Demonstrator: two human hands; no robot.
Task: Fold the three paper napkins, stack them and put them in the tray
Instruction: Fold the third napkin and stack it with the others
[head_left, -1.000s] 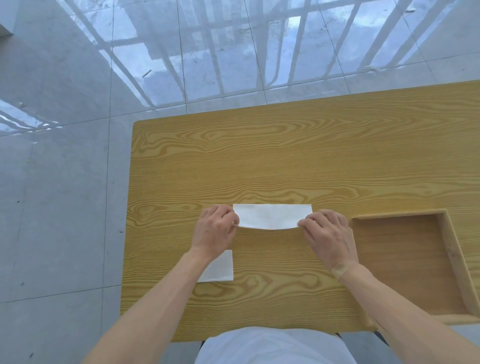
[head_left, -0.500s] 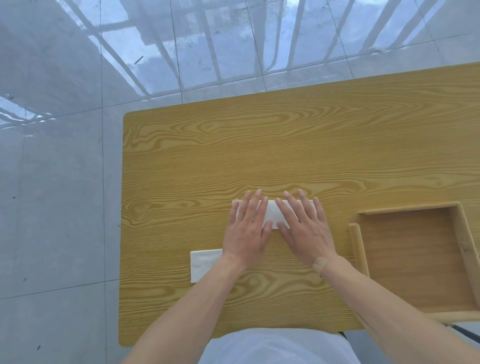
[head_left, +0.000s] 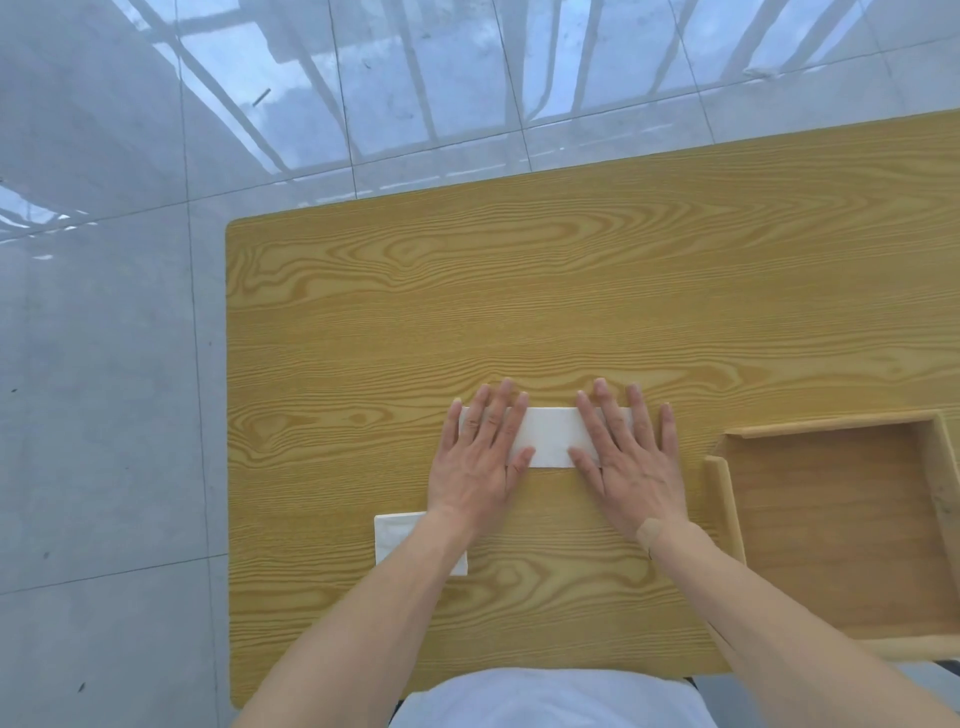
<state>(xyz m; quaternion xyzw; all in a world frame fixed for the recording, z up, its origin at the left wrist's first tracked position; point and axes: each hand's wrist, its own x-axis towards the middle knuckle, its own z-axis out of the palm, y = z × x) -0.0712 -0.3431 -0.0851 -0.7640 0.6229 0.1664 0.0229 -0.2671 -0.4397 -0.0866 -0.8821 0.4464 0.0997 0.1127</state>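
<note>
I see both hands lying flat on a long white folded paper napkin (head_left: 549, 437) that rests on the yellow wood-grain table (head_left: 519, 291). The left hand (head_left: 480, 457) covers the strip's left end, fingers spread and straight, palm down, gripping nothing. The right hand (head_left: 631, 462) presses the right end the same way, fully open and flat; only the middle stretch of the strip shows white between the two thumbs. A tan patch sits on the right wrist.

Nearer to me and to the left, a second white folded paper napkin (head_left: 397, 538), squarer in shape, lies on the table, well apart from the strip. My left forearm crosses over its right part, so I cannot tell how many layers it holds.

The shallow square wooden tray (head_left: 727, 499) sits at the right of the table, just beside the right hand, with nothing inside it. Its near right corner runs out of view. Grey glossy floor tiles (head_left: 104, 364) surround the table.
</note>
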